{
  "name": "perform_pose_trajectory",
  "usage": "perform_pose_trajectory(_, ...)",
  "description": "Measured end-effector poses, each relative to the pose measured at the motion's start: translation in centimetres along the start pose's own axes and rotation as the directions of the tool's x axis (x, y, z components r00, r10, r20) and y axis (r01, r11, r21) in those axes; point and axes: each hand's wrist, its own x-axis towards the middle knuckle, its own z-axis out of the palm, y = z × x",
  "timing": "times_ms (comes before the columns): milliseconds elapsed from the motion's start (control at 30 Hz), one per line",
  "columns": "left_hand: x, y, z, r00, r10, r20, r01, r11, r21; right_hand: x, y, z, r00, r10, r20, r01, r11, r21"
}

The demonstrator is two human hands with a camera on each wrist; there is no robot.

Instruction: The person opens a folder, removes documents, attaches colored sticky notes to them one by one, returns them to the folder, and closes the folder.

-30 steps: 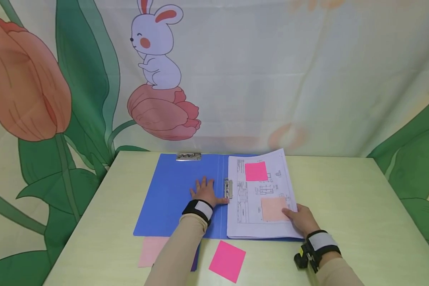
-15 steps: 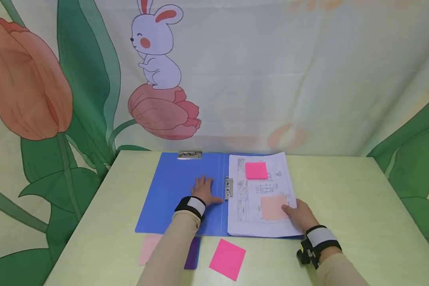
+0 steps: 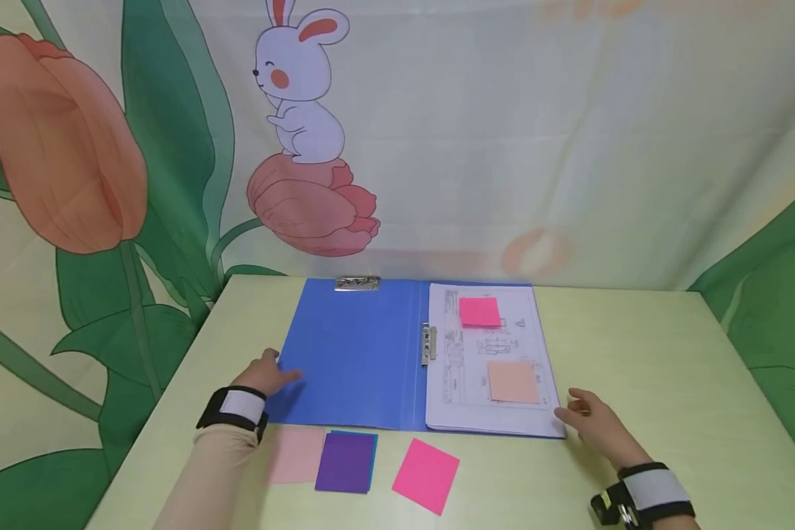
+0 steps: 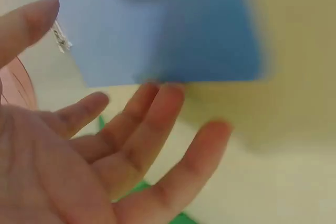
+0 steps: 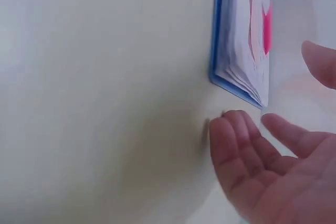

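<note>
A blue clip folder (image 3: 351, 346) lies spread on the table, with a stack of printed drawing sheets (image 3: 460, 416) on its right side. A bright pink sticky note (image 3: 480, 312) and a peach one (image 3: 514, 381) sit on the top sheet. My left hand (image 3: 265, 374) is at the cover's left edge, thumb above the cover and fingertips (image 4: 170, 95) at its rim; whether they touch is unclear. Just off the lower right corner of the sheets, my right hand (image 3: 599, 427) has loosely bent fingers and holds nothing.
In front of the folder lie a pale pink note (image 3: 296, 455), a purple note (image 3: 346, 462) over a blue one (image 3: 374, 464), and a bright pink note (image 3: 427, 476). Metal clips (image 3: 357, 283) are fixed to the cover's top and by the spine. A printed curtain (image 3: 464, 147) hangs behind the table.
My left hand has moved from the middle of the cover to its left edge. My right hand has let go of the sheets and shifted right; the sheets' lifted top right corner has settled.
</note>
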Motion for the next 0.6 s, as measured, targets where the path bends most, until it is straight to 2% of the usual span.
perform_pose_trajectory(100,-1.0,-2.2,0.0,0.998,-0.026,0.061,0.029,0.999,-0.045,-0.7,0.3,0.5,1.0,0.001,0.016,-0.002,0.996,0.088)
perform_pose_trajectory(267,-0.6,-2.7,0.7,0.993,-0.104,0.054,0.112,0.98,-0.166,-0.9,0.1,1.0,1.0,0.024,0.005,-0.025,0.986,0.166)
perform_pose_trajectory(400,0.1,-3.0,0.8,0.986,-0.158,0.047,0.164,0.968,-0.19,-0.9,0.0,1.2,1.0,0.027,-0.007,-0.025,0.98,0.196)
perform_pose_trajectory(500,-0.3,-2.9,0.2,0.99,-0.141,0.019,0.141,0.955,-0.261,-1.0,0.2,1.4,1.0,0.025,-0.012,-0.022,0.977,0.212)
perform_pose_trajectory(600,-2.1,-2.0,-1.3,0.998,-0.055,-0.019,0.043,0.917,-0.395,-1.1,0.4,1.6,0.999,0.038,-0.023,-0.032,0.973,0.229)
